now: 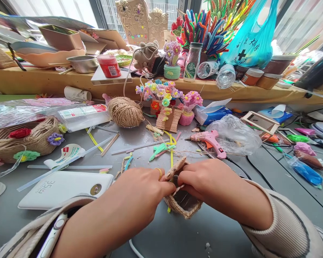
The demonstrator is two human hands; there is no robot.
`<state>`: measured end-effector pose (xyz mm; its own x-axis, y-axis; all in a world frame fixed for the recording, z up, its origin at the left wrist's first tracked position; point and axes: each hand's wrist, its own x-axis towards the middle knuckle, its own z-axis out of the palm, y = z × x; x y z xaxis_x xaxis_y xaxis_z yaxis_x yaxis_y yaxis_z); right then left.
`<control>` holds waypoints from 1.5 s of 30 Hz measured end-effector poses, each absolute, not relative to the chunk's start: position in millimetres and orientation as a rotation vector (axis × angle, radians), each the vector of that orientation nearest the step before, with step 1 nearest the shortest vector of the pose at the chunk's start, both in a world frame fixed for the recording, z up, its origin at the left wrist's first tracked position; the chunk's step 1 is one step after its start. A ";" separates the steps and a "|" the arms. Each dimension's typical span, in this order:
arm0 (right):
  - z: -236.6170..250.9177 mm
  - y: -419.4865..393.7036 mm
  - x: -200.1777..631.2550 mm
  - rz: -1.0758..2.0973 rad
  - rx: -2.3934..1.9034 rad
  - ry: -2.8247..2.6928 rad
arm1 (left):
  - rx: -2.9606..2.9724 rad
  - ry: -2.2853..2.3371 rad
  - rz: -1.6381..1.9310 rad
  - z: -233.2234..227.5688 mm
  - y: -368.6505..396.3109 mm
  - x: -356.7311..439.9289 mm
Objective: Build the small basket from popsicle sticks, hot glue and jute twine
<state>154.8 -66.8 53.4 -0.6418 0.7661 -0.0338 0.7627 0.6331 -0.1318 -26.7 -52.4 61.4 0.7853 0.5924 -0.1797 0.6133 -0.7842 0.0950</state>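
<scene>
A small twine-wrapped basket (pixel 187 213) with an angular opening is tipped toward me between my hands. My left hand (pixel 144 188) grips its left rim, thumb and fingers closed; a gold ring is on one finger. My right hand (pixel 204 175) is closed too, its fingertips bent into the opening at the right side. A short pale strand (pixel 178 190) crosses the opening between the fingertips. The curled fingers hide the basket's upper inside and what exactly the right fingertips pinch. Just beyond the right hand lies a pink glue gun (pixel 211 140).
A white power bank (pixel 66 188) lies beside my left forearm. Farther back are a twine ball (pixel 125 111), a flower-trimmed twine basket (pixel 47 138), clear glue sticks (pixel 70 161) and crumpled plastic (pixel 234 134). The glue gun's cord (pixel 238 168) runs behind my right wrist. Jars and pipe cleaners (pixel 204 32) crowd the ledge.
</scene>
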 end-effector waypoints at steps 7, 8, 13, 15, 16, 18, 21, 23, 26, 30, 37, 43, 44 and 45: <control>53.6 -71.6 153.1 0.153 -1.309 -2.833 | 2.872 0.868 -0.067 61.3 -58.7 -27.2; 53.3 -71.6 153.2 0.150 -1.301 -2.830 | 2.875 0.866 -0.074 60.9 -58.5 -27.1; 50.9 -70.6 153.5 0.128 -1.285 -2.800 | 2.872 0.870 -0.137 60.3 -56.7 -26.6; 51.1 -70.5 153.4 0.138 -1.284 -2.802 | 2.881 0.878 -0.144 60.3 -56.6 -26.6; 51.5 -70.6 153.3 0.146 -1.283 -2.806 | 2.882 0.882 -0.147 60.4 -56.8 -26.6; 52.5 -70.7 153.1 0.162 -1.286 -2.813 | 2.878 0.888 -0.154 60.4 -57.3 -26.6; 53.0 -70.9 153.4 0.185 -1.292 -2.823 | 2.872 0.897 -0.159 60.2 -57.8 -26.7; 52.2 -70.9 153.7 0.185 -1.294 -2.820 | 2.875 0.893 -0.156 59.7 -57.6 -27.0; 50.8 -70.9 153.9 0.169 -1.286 -2.807 | 2.868 0.898 -0.155 58.1 -57.1 -27.2; 51.3 -71.2 153.0 0.154 -1.290 -2.806 | 2.862 0.899 -0.136 56.3 -57.2 -27.5; 53.8 -71.2 152.2 0.181 -1.311 -2.808 | 2.857 0.897 -0.151 58.0 -58.0 -28.1; 54.2 -70.0 151.2 0.201 -1.338 -2.818 | 2.860 0.909 -0.158 59.9 -55.7 -26.1; 54.9 -69.5 151.2 0.211 -1.338 -2.825 | 2.859 0.919 -0.173 60.1 -55.1 -26.0; 55.9 -69.0 151.4 0.222 -1.342 -2.832 | 2.855 0.933 -0.191 60.0 -54.5 -26.1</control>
